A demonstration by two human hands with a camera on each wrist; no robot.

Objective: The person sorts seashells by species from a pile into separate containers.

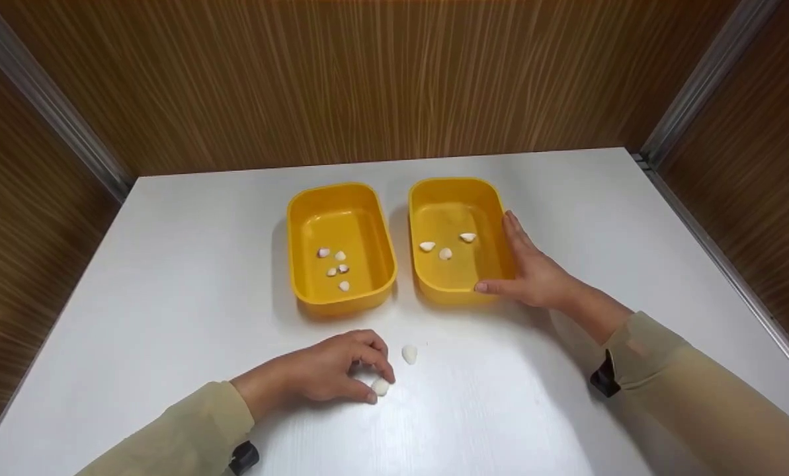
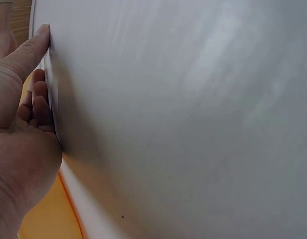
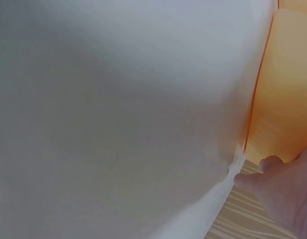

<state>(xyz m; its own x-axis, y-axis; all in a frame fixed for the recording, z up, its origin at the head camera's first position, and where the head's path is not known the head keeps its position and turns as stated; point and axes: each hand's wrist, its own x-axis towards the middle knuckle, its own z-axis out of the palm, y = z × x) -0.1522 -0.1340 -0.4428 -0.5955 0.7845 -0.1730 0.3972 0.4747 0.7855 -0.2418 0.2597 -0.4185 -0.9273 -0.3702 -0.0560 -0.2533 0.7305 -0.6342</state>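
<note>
Low over the table, my left hand pinches a white garlic clove between thumb and fingertips. Another garlic clove lies on the table just beyond those fingers. My right hand rests against the right yellow bin, its fingers straight along the outer side wall and its thumb at the front rim. Three pale cloves lie inside that bin. In the left wrist view the left hand shows at the left edge, the clove hidden. The right wrist view shows the right hand beside the bin wall.
Left of the gripped bin stands a second yellow bin, holding several small cloves, some purplish. Both bins stand on a white table. Wood-grain panels rise behind the table and at both sides.
</note>
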